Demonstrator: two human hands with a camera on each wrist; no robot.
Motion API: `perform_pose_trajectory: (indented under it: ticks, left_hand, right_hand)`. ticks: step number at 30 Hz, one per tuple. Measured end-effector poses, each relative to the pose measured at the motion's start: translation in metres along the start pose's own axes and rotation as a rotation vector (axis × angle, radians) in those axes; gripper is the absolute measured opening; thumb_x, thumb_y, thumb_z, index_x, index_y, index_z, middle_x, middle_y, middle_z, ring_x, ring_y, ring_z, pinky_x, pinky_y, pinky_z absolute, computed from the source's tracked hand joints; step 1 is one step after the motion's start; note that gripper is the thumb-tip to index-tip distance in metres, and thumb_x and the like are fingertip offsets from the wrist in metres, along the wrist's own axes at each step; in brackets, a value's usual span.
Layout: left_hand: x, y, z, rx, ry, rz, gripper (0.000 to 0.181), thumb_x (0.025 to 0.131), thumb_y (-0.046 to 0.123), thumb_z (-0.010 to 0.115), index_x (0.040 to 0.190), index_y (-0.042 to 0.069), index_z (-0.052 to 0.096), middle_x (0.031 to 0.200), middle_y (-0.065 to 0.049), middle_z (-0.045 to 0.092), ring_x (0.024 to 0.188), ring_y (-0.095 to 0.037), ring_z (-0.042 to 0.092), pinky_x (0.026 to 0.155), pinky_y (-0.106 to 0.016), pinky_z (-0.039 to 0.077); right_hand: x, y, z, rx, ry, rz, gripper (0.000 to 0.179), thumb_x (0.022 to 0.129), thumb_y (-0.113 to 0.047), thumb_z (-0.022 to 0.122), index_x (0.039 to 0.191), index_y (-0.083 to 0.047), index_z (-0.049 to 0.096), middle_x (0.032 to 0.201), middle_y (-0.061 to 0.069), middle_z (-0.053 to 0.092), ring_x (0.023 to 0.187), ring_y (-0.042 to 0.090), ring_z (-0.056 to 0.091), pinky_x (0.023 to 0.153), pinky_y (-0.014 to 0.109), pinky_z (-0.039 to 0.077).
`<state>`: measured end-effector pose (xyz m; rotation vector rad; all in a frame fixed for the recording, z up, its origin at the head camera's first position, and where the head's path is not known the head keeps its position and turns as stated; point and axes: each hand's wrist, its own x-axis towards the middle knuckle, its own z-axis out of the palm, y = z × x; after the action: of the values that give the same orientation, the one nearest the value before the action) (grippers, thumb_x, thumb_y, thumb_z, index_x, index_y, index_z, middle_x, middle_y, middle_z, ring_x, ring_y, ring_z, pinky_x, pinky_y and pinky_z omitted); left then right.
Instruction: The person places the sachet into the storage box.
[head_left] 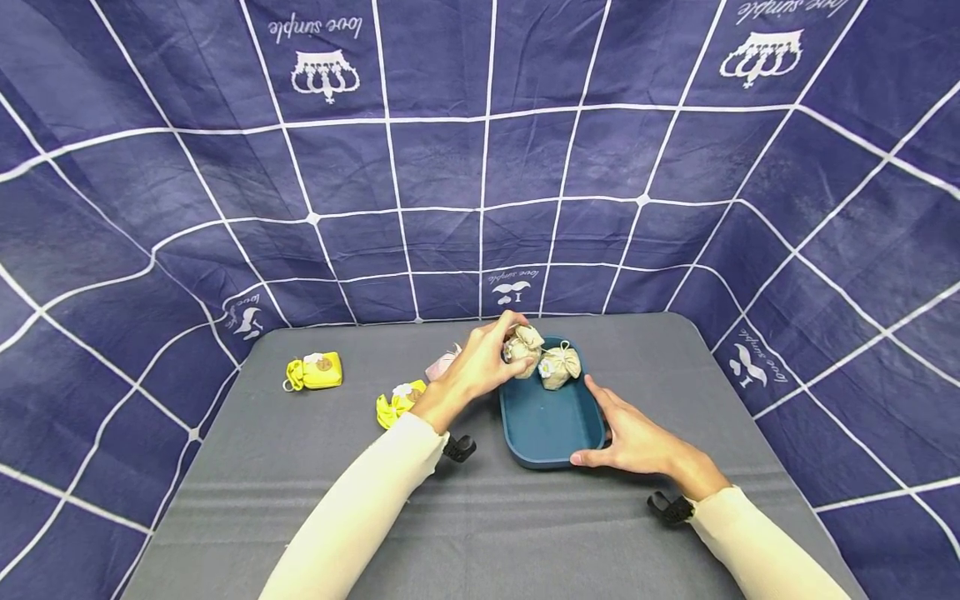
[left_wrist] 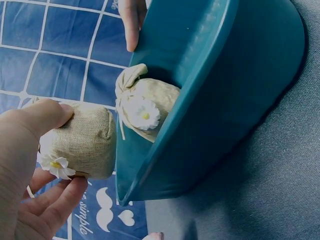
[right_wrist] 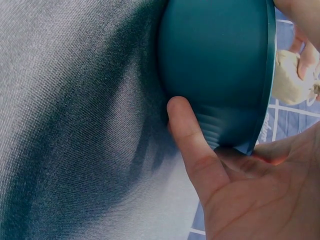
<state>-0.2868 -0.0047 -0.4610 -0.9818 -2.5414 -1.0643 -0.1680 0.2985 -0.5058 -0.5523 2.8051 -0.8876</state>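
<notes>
In the head view my left hand (head_left: 486,357) holds a beige cloth sachet (head_left: 525,350) at the far left part of a blue plastic bin (head_left: 551,463). The left wrist view shows its thumb and fingers on opposite sides of this sachet (left_wrist: 85,137), which has a white flower at its lower corner. A second beige sachet (head_left: 558,367), knotted and also flowered, lies inside the bin's far end. My right hand (head_left: 637,437) grips the bin's near right corner, its thumb (right_wrist: 186,127) against the outer wall (right_wrist: 215,55).
Left of the bin, a yellow flowered pouch (head_left: 401,402) lies close to my left forearm. A pale pink pouch (head_left: 442,364) is partly hidden behind that arm. Another yellow pouch (head_left: 318,371) with a ring sits farther left on the grey table (head_left: 247,483). Blue gridded cloth (head_left: 435,167) surrounds the back and sides.
</notes>
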Motion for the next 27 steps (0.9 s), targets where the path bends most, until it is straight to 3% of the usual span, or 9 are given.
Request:
perform_pose_trajectory:
  ticks: [6, 12, 18, 27]
  left_hand:
    - [0.002, -0.003, 0.004, 0.006, -0.016, -0.025, 0.062, 0.099, 0.021, 0.095, 0.150, 0.015, 0.060, 0.128, -0.012, 0.085, 0.114, -0.026, 0.082, 0.103, -0.046, 0.068]
    - [0.005, -0.004, 0.006, -0.002, -0.020, -0.037, 0.063, 0.099, 0.021, 0.095, 0.151, 0.015, 0.059, 0.128, -0.013, 0.084, 0.113, -0.026, 0.082, 0.102, -0.046, 0.068]
    - [0.008, -0.004, 0.010, -0.025, -0.028, -0.062, 0.064, 0.101, 0.022, 0.094, 0.153, 0.012, 0.059, 0.130, -0.015, 0.083, 0.116, -0.028, 0.081, 0.104, -0.048, 0.067]
    - [0.008, -0.005, 0.014, 0.036, -0.133, -0.104, 0.090, 0.097, 0.026, 0.098, 0.171, 0.015, 0.047, 0.160, -0.026, 0.069, 0.145, -0.043, 0.072, 0.120, -0.058, 0.062]
  right_hand:
    - [0.000, -0.001, -0.001, -0.004, -0.002, 0.000, 0.143, 0.086, -0.063, 0.099, 0.181, 0.009, 0.020, 0.170, 0.032, 0.053, 0.123, 0.026, 0.071, 0.108, 0.047, 0.064]
    - [0.000, -0.001, -0.002, 0.009, -0.011, 0.011, 0.143, 0.087, -0.062, 0.099, 0.182, 0.008, 0.019, 0.169, 0.032, 0.053, 0.114, 0.020, 0.072, 0.102, 0.039, 0.064]
    - [0.000, -0.001, -0.003, 0.014, -0.017, 0.013, 0.143, 0.087, -0.063, 0.099, 0.182, 0.008, 0.018, 0.170, 0.031, 0.052, 0.116, 0.021, 0.072, 0.101, 0.037, 0.065]
    - [0.000, 0.000, -0.001, 0.014, -0.022, 0.025, 0.144, 0.087, -0.064, 0.098, 0.183, 0.006, 0.017, 0.172, 0.030, 0.051, 0.115, 0.019, 0.072, 0.103, 0.038, 0.064]
